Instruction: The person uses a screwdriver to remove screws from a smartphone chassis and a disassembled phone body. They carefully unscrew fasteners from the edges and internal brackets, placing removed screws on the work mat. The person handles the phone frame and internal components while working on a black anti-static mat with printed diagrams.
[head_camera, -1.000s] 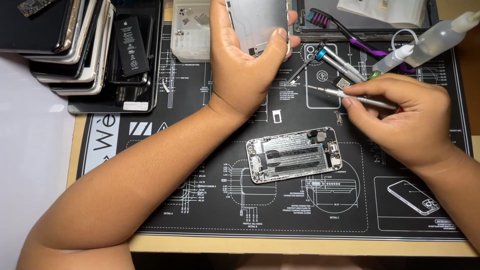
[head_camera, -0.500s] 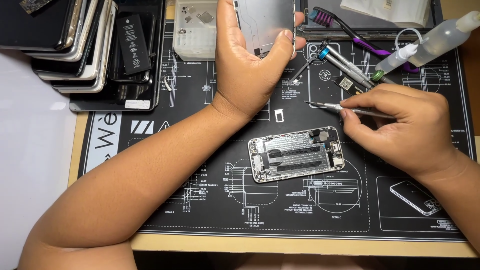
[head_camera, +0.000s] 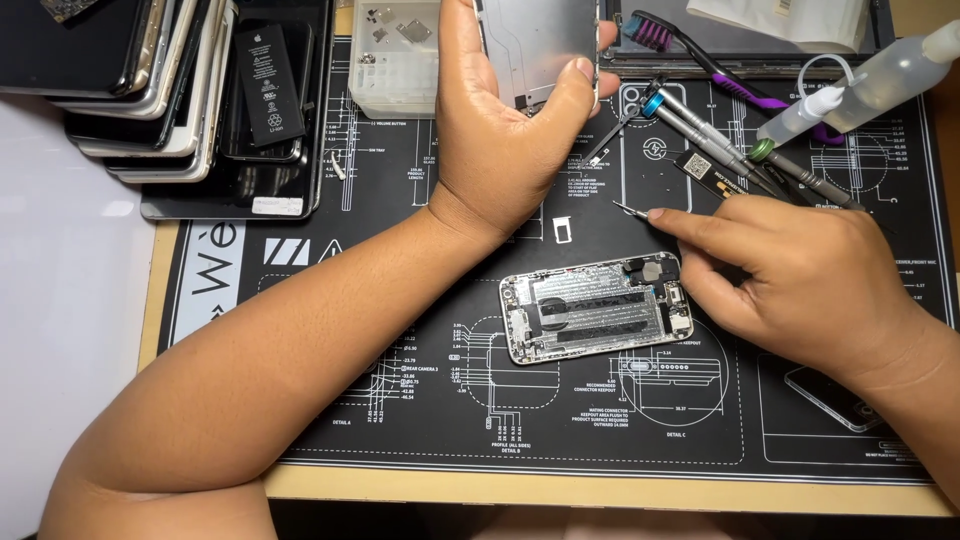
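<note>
Our left hand (head_camera: 505, 130) grips a flat silver metal plate (head_camera: 540, 45) upright at the far edge of the mat (head_camera: 400, 420). Our right hand (head_camera: 800, 280) pinches a thin metal tool (head_camera: 632, 210), its fine tip hovering just above the mat, near the opened phone (head_camera: 597, 305). To work well here, we judge it best to keep the tip low and steady and rest the wrist on the mat. The phone's insides look shiny and ribbed; the mat is matte black with white line drawings. A small square tray frame (head_camera: 563, 230) lies between the hands.
</note>
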